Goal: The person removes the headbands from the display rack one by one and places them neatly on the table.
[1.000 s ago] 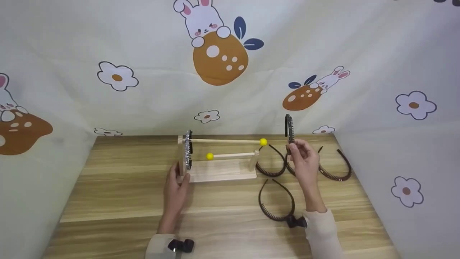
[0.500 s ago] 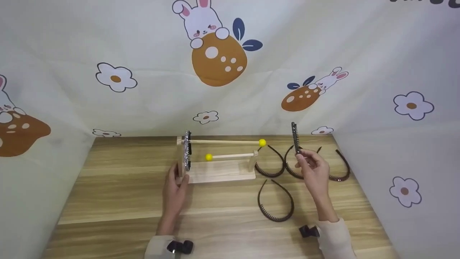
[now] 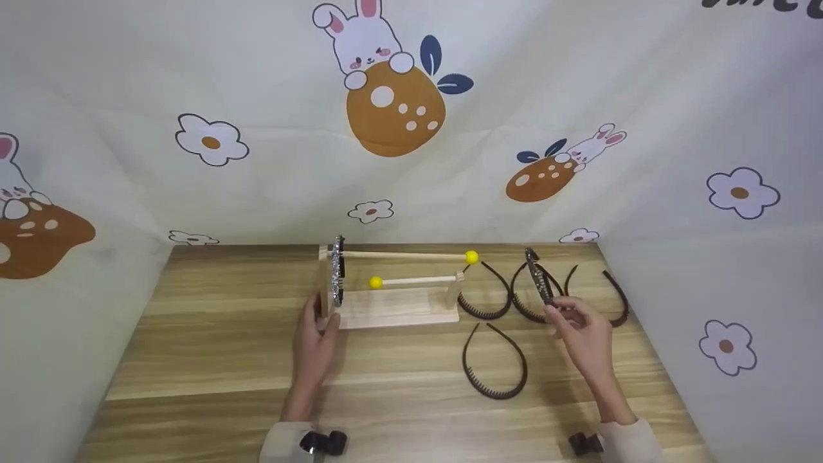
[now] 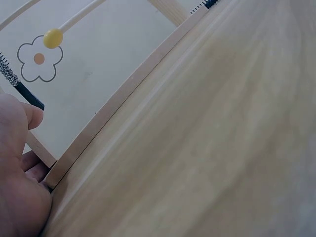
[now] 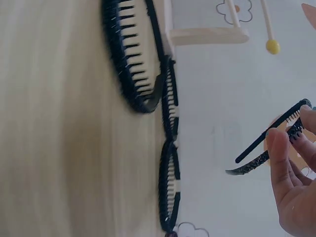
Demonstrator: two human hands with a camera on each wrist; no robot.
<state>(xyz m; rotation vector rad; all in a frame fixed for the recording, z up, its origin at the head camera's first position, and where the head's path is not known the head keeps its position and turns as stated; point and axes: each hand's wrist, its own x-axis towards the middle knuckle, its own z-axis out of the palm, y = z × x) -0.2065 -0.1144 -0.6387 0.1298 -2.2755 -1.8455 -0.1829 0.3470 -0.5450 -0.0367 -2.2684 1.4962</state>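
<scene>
My right hand (image 3: 588, 337) pinches a dark, glittery toothed headband (image 3: 539, 278) by one end between thumb and fingers. The band is raised and tilted, in front of the headbands lying at the right; in the right wrist view its two arms point away from the fingertips. My left hand (image 3: 315, 350) grips the left end of a pale wooden stand (image 3: 398, 310), thumb in front and the other fingers partly hidden behind. On the stand's upper rod (image 3: 405, 255), close to the left upright, hangs a silver glitter headband (image 3: 337, 273). The rod ends in a yellow ball (image 3: 472, 257).
A lower rod (image 3: 418, 279) with its own yellow ball (image 3: 376, 282) points left from the short right upright. Dark headbands lie right of the stand, one (image 3: 485, 315) touching its neighbour, another (image 3: 495, 393) nearer the front. A printed cloth (image 3: 276, 193) closes the back and sides.
My right hand has moved right, down and toward me with the pinched headband, which now leans with its top to the left. The left hand and the stand stay put.
</scene>
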